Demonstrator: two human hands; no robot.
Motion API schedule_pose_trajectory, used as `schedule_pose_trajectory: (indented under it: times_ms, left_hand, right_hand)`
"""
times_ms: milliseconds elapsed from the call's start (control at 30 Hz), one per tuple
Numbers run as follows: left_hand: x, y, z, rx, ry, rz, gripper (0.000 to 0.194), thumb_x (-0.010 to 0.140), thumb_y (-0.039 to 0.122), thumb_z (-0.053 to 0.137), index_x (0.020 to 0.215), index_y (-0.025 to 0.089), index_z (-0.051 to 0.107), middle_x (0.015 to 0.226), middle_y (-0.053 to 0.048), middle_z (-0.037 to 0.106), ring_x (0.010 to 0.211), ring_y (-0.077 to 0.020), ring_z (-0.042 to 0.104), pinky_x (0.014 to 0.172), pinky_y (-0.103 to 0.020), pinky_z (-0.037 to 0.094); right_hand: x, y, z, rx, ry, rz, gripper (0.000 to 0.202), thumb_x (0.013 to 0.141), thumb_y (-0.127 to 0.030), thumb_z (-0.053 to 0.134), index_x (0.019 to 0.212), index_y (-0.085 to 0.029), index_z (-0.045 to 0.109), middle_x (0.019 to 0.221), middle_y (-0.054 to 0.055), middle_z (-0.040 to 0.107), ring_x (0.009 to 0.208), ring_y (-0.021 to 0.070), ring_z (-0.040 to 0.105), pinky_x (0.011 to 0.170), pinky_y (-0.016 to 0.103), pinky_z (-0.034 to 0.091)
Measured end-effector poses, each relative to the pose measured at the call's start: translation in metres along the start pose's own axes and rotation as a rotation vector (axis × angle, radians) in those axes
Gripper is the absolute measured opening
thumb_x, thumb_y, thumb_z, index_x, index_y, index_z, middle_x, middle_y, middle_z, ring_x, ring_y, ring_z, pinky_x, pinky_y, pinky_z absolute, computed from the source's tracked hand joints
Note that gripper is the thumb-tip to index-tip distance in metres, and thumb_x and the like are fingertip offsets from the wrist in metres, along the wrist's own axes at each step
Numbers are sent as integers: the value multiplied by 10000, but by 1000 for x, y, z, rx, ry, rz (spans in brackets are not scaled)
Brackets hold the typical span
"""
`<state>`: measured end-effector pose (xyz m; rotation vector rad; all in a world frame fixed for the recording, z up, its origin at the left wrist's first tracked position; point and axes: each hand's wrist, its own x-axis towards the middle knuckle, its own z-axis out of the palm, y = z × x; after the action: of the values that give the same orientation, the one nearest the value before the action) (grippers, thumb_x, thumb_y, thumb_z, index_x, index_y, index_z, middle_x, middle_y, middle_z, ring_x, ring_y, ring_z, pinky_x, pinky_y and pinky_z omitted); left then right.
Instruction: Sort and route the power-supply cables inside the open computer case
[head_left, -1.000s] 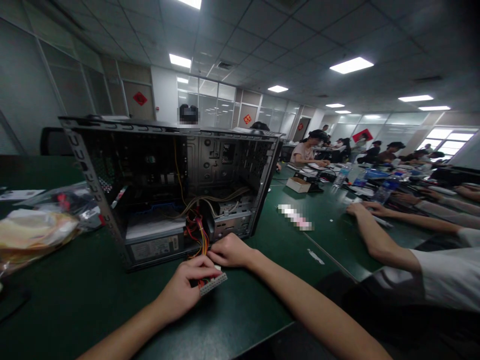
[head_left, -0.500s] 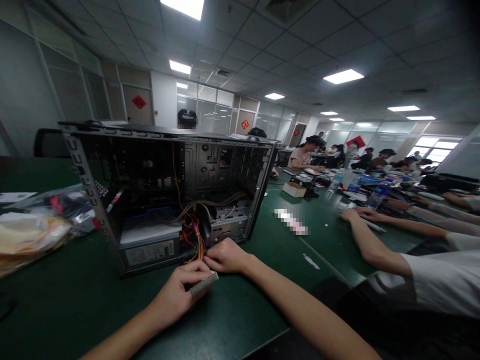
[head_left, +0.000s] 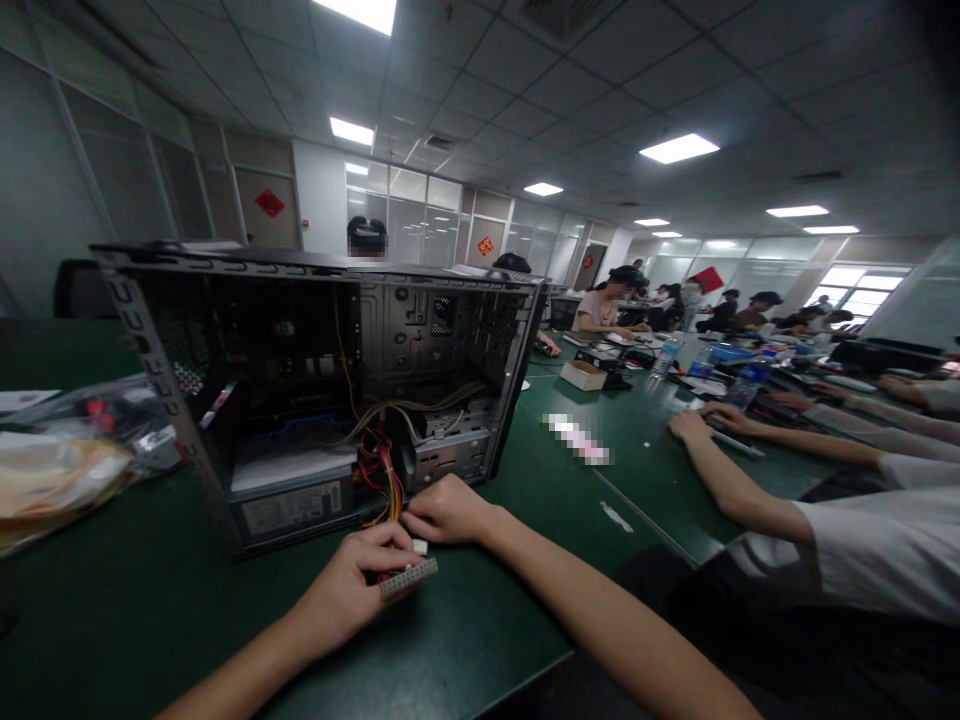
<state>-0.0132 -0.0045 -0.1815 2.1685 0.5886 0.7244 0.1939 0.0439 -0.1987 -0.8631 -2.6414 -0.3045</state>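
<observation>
An open computer case (head_left: 442, 278) stands on the table in front of me, its inside facing me. From the power supply (head_left: 296, 505) at its lower left, a bundle of red, yellow and orange cables (head_left: 390, 485) comes out over the bottom edge. My left hand (head_left: 349, 580) is closed on a wide white power connector (head_left: 409, 578) with rows of holes. A smaller white connector (head_left: 421, 547) shows just behind it. My right hand (head_left: 454, 512) rests by the case's front edge, fingers curled closed against the cables; what lies between its fingertips is hidden.
Plastic bags (head_left: 67, 490) with parts lie left of the case. On the right are a small open box (head_left: 583, 375), a scrap of paper (head_left: 616, 517) and water bottles (head_left: 666, 357). A co-worker's arms (head_left: 720, 450) rest on the green table (head_left: 480, 640). More people sit farther back.
The wide connector has tipped slightly lower in my left hand, and the smaller white connector has come into sight behind it. My right hand stays by the cables. The view has shifted slightly.
</observation>
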Motion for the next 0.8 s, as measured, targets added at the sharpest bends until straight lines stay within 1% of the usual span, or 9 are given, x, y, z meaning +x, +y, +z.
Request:
schedule_pose_trajectory:
  times_ms: [100, 133, 233, 300, 367, 500, 633, 733, 800]
  left_hand:
    - [0, -5, 1, -13, 8, 6, 354, 918, 403, 578, 730, 161, 756, 793, -43, 613, 749, -147, 553, 678, -242, 400]
    - [0, -8, 1, -31, 14, -2, 352, 920, 401, 574, 738, 155, 749, 794, -45, 622, 752, -151, 561, 686, -243, 412]
    - [-1, -13, 2, -113, 36, -53, 292, 921, 395, 569, 884, 161, 739, 841, -53, 670, 756, -163, 583, 692, -245, 455]
    - [-1, -11, 2, -135, 50, -72, 280, 928, 386, 555, 932, 164, 725, 869, -57, 691, 740, -162, 587, 678, -242, 472]
    - [-2, -7, 2, -101, 59, -51, 288, 933, 373, 540, 891, 152, 720, 847, -58, 694, 717, -157, 592, 666, -234, 478]
    - [-4, -2, 2, -25, 75, -7, 347, 947, 365, 510, 804, 135, 726, 716, -47, 678, 660, -149, 612, 622, -215, 472]
    - [-5, -4, 3, 7, 26, 5, 374, 965, 366, 479, 819, 136, 735, 677, -41, 682, 566, -126, 590, 554, -195, 450]
    - [-6, -2, 3, 36, -17, 5, 363, 975, 346, 462, 841, 142, 732, 673, -34, 679, 533, -108, 577, 543, -179, 449]
    - [-7, 1, 2, 54, -47, 4, 328, 979, 304, 450, 931, 160, 741, 726, -35, 704, 545, -105, 590, 559, -177, 464]
  right_hand:
    - [0, -1, 0, -9, 7, 9, 348, 957, -306, 476, 654, -172, 584, 624, -2, 664, 514, 97, 544, 516, 265, 237]
    - [0, -1, -1, -12, 7, 13, 349, 955, -306, 477, 651, -172, 582, 624, -2, 665, 513, 97, 544, 513, 266, 232]
    - [0, -1, -2, -10, -2, 14, 353, 953, -312, 484, 646, -170, 583, 624, -1, 666, 516, 99, 553, 506, 264, 228]
    - [0, -2, -3, -3, -8, 10, 354, 955, -319, 487, 650, -170, 589, 626, 1, 668, 517, 101, 560, 504, 262, 229]
    - [0, -2, -5, 4, -8, 10, 357, 960, -318, 485, 655, -169, 594, 626, 3, 669, 514, 101, 560, 505, 261, 232]
    - [1, -4, -8, 18, -4, 8, 365, 971, -321, 482, 661, -168, 600, 623, 11, 668, 513, 102, 554, 512, 256, 241]
    - [1, -4, -8, 15, -14, 12, 345, 962, -310, 503, 667, -167, 611, 629, 12, 671, 520, 101, 552, 514, 248, 241]
    - [1, -4, -7, 8, -13, 14, 336, 956, -301, 508, 666, -166, 611, 631, 11, 674, 521, 100, 555, 517, 245, 248]
    - [1, -3, -7, 8, -10, 9, 333, 956, -301, 507, 671, -165, 613, 633, 13, 677, 524, 102, 564, 518, 248, 252]
